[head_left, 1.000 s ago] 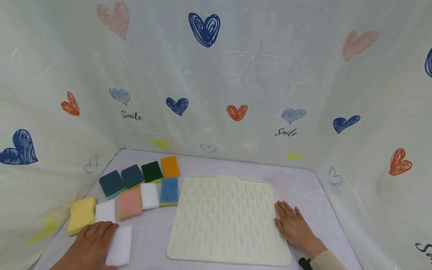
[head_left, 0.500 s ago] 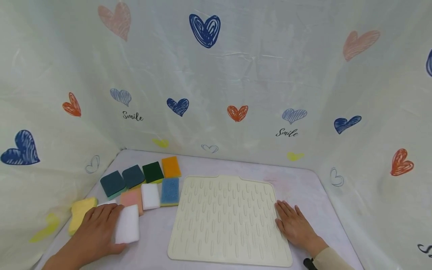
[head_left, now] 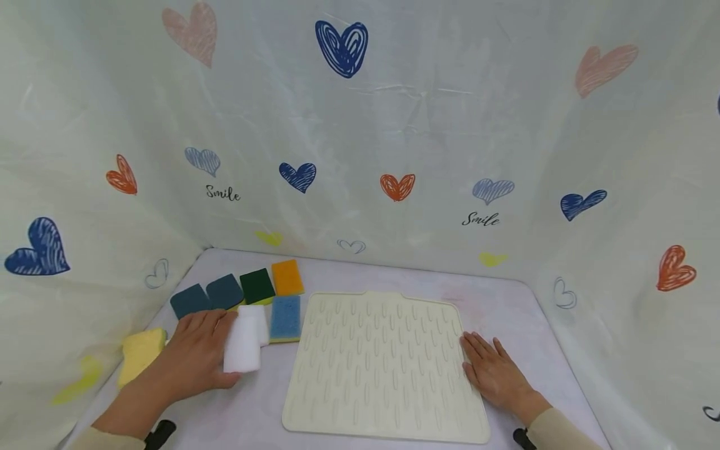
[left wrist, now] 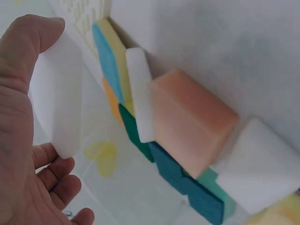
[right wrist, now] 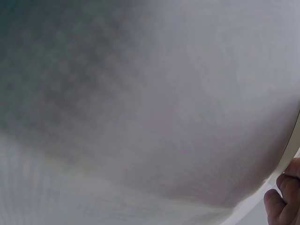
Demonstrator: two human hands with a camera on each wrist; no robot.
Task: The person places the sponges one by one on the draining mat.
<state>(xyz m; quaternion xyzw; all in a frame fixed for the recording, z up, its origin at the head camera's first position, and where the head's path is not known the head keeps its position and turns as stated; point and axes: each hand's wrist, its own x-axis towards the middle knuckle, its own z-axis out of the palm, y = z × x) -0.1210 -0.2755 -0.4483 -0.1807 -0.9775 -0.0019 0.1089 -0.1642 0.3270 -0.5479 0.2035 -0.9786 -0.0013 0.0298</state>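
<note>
Between thumb and fingers, my left hand [head_left: 197,353] grips a white sponge block [head_left: 243,344]. In the left wrist view this white block [left wrist: 58,89] is lifted off the table, apart from the pink sponge [left wrist: 192,119] and the other white sponges. The head view has the pink sponge hidden behind the hand. My right hand [head_left: 497,375] rests with straight fingers at the right edge of a cream ridged mat [head_left: 388,369].
Beyond my left hand lie a blue sponge [head_left: 285,317], an orange sponge [head_left: 287,277], a dark green sponge [head_left: 257,286] and two dark teal sponges [head_left: 224,290]. A yellow sponge [head_left: 139,353] lies left. A heart-printed curtain [head_left: 360,125] surrounds the table.
My left hand has carried the white sponge block up from the table's front left, forward and to the right. The right hand stays at the mat's edge.
</note>
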